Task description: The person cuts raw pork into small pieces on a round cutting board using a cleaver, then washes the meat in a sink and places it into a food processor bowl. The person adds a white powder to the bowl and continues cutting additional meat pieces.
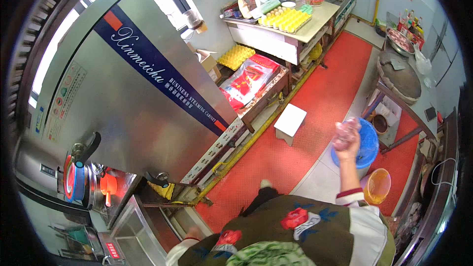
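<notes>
My right hand (350,150) grips a piece of raw pink meat (346,133), which is slightly blurred. Hand and meat appear above a blue bucket (368,144), covering part of its left side. Just to the near side of it is a translucent orange-tinted bucket (377,186), next to my forearm. My left hand (195,232) hangs low beside my body, close to the stainless steel sink (135,245). It is small and blurred, so its fingers cannot be made out.
A white stool (291,120) stands on the red floor mat (317,92). To the left rises a steel steaming cabinet (147,118). Egg trays (286,21) sit on the far table. At right, a round chopping block (399,77) bears a cleaver (398,64), near a meat bowl (401,41).
</notes>
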The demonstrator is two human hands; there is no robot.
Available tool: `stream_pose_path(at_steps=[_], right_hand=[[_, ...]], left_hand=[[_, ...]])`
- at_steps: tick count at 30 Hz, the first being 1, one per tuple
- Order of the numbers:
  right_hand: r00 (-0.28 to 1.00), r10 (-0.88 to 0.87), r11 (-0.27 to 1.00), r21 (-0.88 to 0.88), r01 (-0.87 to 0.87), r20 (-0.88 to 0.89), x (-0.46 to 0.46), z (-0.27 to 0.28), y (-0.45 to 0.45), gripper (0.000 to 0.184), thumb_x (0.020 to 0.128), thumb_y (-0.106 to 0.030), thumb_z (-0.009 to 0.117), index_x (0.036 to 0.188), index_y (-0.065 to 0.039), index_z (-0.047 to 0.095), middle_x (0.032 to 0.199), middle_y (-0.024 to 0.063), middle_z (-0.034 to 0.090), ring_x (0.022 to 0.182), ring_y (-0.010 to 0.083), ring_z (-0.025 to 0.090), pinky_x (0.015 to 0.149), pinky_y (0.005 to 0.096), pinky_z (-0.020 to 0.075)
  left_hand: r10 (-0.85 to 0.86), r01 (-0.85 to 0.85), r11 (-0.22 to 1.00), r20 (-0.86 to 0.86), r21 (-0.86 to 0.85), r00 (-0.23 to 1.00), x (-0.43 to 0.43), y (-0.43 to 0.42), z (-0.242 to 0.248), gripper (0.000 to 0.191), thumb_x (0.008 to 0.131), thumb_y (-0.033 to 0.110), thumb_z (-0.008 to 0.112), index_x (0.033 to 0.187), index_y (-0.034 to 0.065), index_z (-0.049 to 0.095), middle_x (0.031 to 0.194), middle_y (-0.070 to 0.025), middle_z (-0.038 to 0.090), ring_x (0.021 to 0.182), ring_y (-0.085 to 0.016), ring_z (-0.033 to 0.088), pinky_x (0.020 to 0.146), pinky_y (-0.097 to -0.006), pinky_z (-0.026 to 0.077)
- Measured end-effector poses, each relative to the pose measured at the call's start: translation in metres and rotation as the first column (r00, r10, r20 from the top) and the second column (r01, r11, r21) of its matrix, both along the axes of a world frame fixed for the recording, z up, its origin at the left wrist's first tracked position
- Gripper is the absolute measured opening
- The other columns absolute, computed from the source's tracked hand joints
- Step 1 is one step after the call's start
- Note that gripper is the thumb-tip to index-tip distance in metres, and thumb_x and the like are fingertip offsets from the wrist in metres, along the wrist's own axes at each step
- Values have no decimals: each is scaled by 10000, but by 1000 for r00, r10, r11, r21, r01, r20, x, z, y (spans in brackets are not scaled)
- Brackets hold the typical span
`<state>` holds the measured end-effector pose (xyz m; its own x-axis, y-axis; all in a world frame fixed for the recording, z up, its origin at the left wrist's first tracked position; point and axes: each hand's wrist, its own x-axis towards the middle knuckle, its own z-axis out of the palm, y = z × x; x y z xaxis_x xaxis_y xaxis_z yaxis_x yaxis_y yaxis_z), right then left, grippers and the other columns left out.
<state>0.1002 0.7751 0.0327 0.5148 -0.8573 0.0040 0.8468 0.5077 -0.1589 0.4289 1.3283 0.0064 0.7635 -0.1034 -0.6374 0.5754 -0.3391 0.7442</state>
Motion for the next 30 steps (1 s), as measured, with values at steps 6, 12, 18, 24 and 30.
stream_pose_path(at_steps=[6, 12, 18, 24, 30], right_hand=[[935, -286, 944, 106, 313, -211, -87, -58, -43, 316, 816, -166, 654, 1127, -174, 601, 1068, -19, 635, 934, 194, 611, 816, 382, 521], [931, -362, 931, 44, 363, -40, -67, -75, -134, 224, 830, -159, 631, 1049, -197, 661, 1159, -22, 652, 1108, 186, 586, 998, 415, 433], [933, -125, 992, -52, 114, -336, 40, -38, -209, 67, 842, -207, 608, 878, -168, 566, 701, -25, 483, 524, 68, 435, 435, 211, 348], [955, -54, 987, 129, 95, -291, 140, -37, -266, 420, 751, -191, 646, 1152, -107, 551, 1100, 123, 611, 1046, 306, 593, 877, 471, 500], [830, 219, 972, 193, -137, -513, 195, -43, -308, 465, 774, -342, 648, 1166, -115, 541, 1120, 130, 597, 891, 303, 606, 759, 406, 516]], left_hand=[[-644, 567, 458, -184, 684, 743, 29, -23, -94, 306, 924, 237, 503, 1109, 22, 618, 1011, -169, 636, 920, -336, 611, 793, -418, 488], [-959, 640, 244, 82, 729, 271, 154, -239, -128, 317, 898, 265, 509, 1044, 17, 642, 945, -215, 645, 883, -394, 605, 771, -450, 479], [-861, 810, 278, 508, 516, -28, 207, -552, -66, 246, 850, 154, 588, 1066, 50, 642, 1020, -177, 665, 960, -296, 642, 844, -381, 493], [-880, 887, 309, 456, 342, 131, 241, -631, -17, 371, 820, 139, 638, 1157, -13, 606, 1000, -146, 666, 905, -219, 634, 831, -315, 496], [-644, 613, 765, 239, 196, 727, 346, -632, -37, 487, 833, 252, 669, 1246, 19, 560, 1031, -100, 660, 896, -167, 619, 726, -325, 512]])
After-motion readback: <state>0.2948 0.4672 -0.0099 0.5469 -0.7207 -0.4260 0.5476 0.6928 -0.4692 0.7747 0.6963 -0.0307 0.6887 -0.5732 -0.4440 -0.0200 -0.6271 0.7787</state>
